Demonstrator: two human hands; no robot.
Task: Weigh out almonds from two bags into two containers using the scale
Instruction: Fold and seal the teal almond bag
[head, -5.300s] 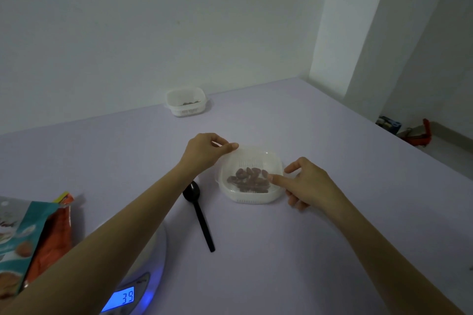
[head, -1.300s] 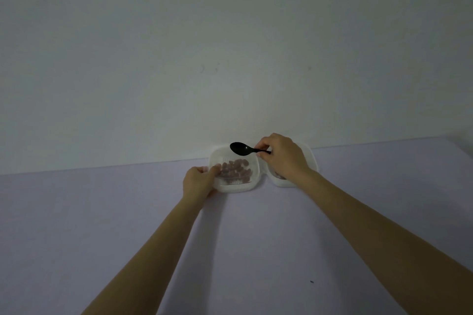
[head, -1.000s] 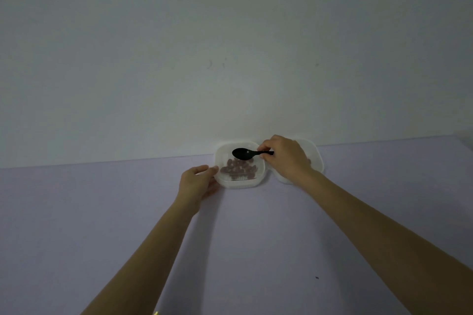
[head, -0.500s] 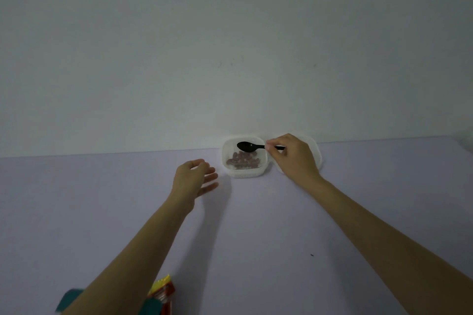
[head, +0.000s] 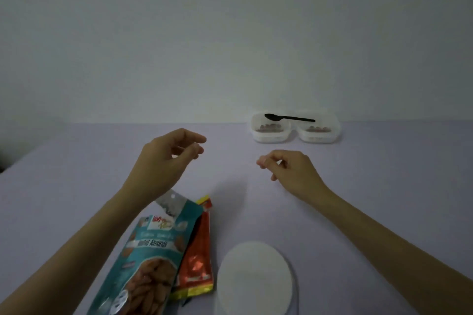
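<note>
Containers sit side by side at the far right of the table (head: 384, 186), against the wall: the left container (head: 271, 135) and the right container (head: 320, 137) touch, and each holds a few almonds (head: 270, 126). A black spoon (head: 289, 117) lies across both rims, bowl to the left. Your left hand (head: 166, 161) and right hand (head: 294, 171) hang over the middle of the table, well apart from the containers, fingers loosely curled and holding nothing. Near you, under your left forearm, a teal almond bag (head: 151, 250) lies flat, partly over an orange bag (head: 197, 258). Just right of the bags stands the white scale (head: 253, 279), its round platform bare.
</note>
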